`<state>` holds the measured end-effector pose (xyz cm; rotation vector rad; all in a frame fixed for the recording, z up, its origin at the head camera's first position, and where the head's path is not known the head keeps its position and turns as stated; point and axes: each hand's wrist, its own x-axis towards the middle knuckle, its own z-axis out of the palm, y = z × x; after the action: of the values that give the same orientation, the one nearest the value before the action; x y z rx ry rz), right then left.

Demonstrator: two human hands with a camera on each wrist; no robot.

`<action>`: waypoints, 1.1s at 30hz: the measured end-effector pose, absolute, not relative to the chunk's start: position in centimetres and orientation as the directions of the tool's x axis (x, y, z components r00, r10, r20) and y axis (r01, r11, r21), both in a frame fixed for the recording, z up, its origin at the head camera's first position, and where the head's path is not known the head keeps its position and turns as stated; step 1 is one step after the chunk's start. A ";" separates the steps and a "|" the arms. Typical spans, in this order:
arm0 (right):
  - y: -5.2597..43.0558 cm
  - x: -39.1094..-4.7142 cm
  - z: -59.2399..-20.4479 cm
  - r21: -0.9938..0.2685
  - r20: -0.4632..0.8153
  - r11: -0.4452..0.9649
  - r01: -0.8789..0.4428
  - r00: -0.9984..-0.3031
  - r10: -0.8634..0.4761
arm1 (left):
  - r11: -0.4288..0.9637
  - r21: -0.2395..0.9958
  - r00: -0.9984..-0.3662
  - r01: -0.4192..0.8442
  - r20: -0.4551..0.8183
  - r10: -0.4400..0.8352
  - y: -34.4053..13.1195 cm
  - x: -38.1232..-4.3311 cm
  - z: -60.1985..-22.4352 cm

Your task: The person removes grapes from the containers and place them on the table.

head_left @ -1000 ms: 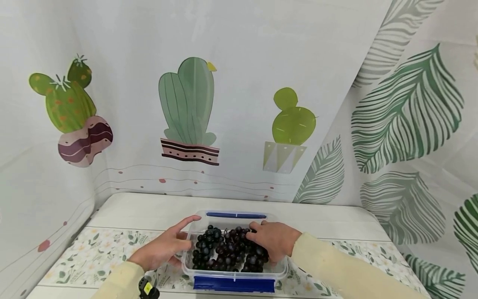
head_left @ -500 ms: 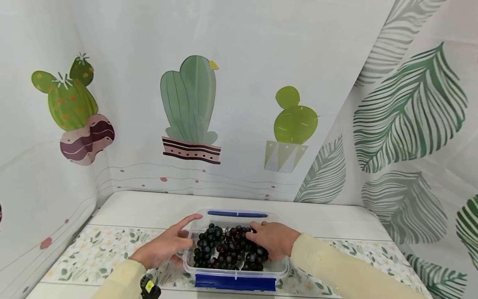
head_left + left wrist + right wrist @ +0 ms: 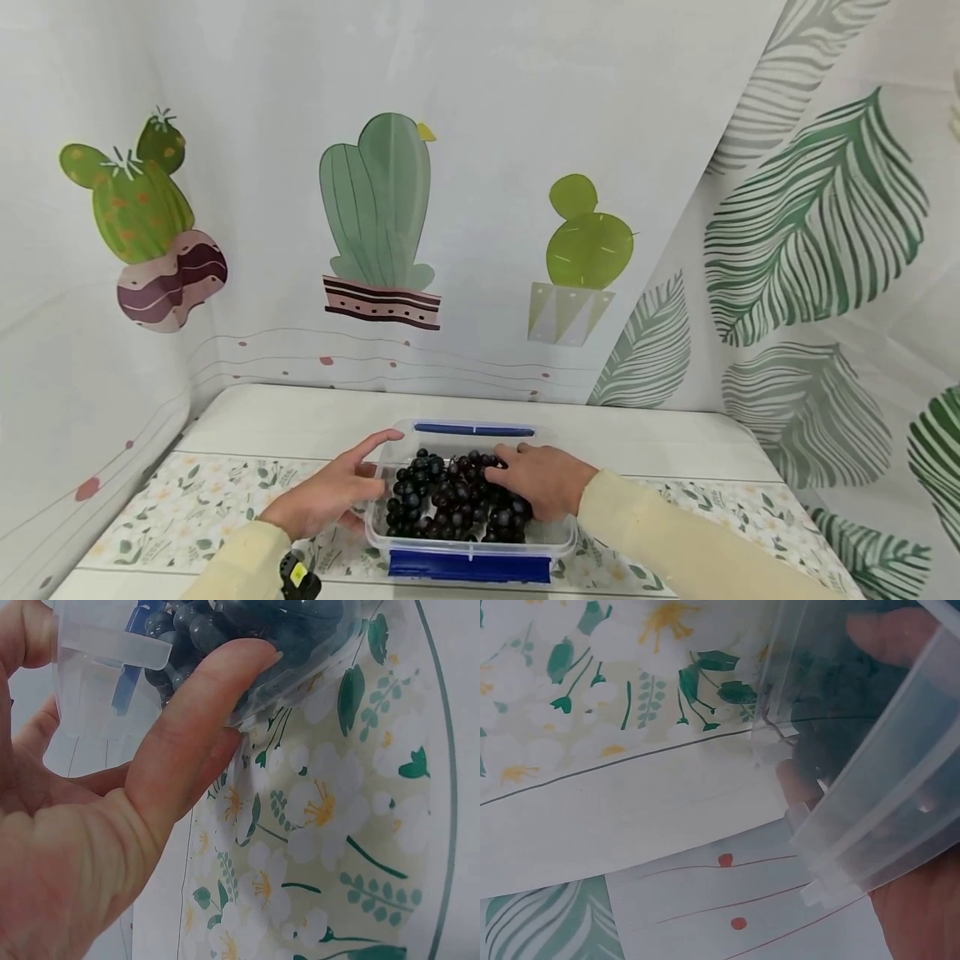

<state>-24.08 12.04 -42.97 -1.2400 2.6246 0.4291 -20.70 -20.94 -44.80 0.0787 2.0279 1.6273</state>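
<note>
A clear plastic box [image 3: 471,550] with blue clips holds several bunches of dark grapes [image 3: 453,500]. My left hand [image 3: 326,496] rests against the box's left wall from outside, thumb and fingers spread; in the left wrist view the straight thumb [image 3: 202,727] lies along the wall near a corner. My right hand [image 3: 551,479] is inside the box at the right, holding the rightmost bunch of grapes [image 3: 508,521]. Through the cloudy wall in the right wrist view, grapes [image 3: 832,735] show between its thumb and a finger; the other fingertips are hidden.
The box stands on a white table [image 3: 300,408] with a floral band [image 3: 217,500] across it. A white curtain [image 3: 480,208] printed with cacti and leaves hangs behind and beside the table. A dark watch-like band [image 3: 298,575] is on the left wrist.
My right hand has shifted slightly left inside the box, and the rightmost grapes have moved a little with it. The left hand and the box have stayed in place.
</note>
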 end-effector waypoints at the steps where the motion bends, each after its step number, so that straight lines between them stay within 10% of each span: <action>1: 12.0 -24.1 -43.0 0.168 -0.309 0.605 -0.778 -0.625 -0.717 | 0.272 0.922 -0.856 -0.274 -0.363 0.367 -20.9 -20.7 -44.8; 33: 12.9 -23.5 -42.0 0.402 -0.148 0.411 -0.818 -0.501 -0.853 | 0.261 0.928 -0.857 -0.265 -0.350 0.378 -21.0 -20.7 -45.1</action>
<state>-23.54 12.86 -41.99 -1.6060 2.7047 0.6960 -20.69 -20.96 -45.11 0.1027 2.0221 1.6396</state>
